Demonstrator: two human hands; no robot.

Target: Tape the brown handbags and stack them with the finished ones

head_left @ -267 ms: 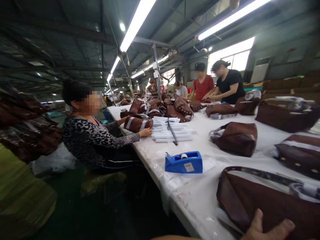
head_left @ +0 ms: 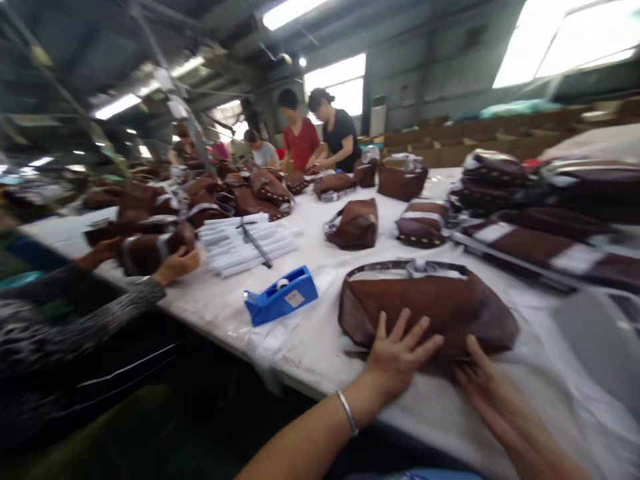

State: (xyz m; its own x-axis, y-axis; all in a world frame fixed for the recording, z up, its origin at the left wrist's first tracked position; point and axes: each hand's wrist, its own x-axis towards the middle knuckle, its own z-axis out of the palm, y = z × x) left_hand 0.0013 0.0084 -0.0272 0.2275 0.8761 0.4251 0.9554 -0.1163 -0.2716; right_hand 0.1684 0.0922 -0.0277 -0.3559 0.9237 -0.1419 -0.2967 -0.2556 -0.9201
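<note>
A brown leather handbag (head_left: 400, 300) lies on the white-covered table in front of me, its strap along the top with a clear-wrapped buckle. My left hand (head_left: 400, 353), a silver bangle at its wrist, rests on the bag's front with fingers spread. Against the lower right edge is my right hand (head_left: 477, 380); its thumb presses the front and its fingers go partly out of sight beneath the bag. A blue tape dispenser (head_left: 283, 297) stands to the left of the bag.
White paper rolls (head_left: 247, 247) lie beyond the dispenser. At the left, a co-worker's hands hold another brown bag (head_left: 143, 253). More bags stand behind mine, including a studded one (head_left: 423, 223); a flat stack (head_left: 550, 250) lies right. The table's near edge (head_left: 240, 350) runs diagonally.
My view has swung to the right, bringing the whole front bag and both my hands into sight. Earlier only some fingers showed on the bag. The dispenser appears farther left.
</note>
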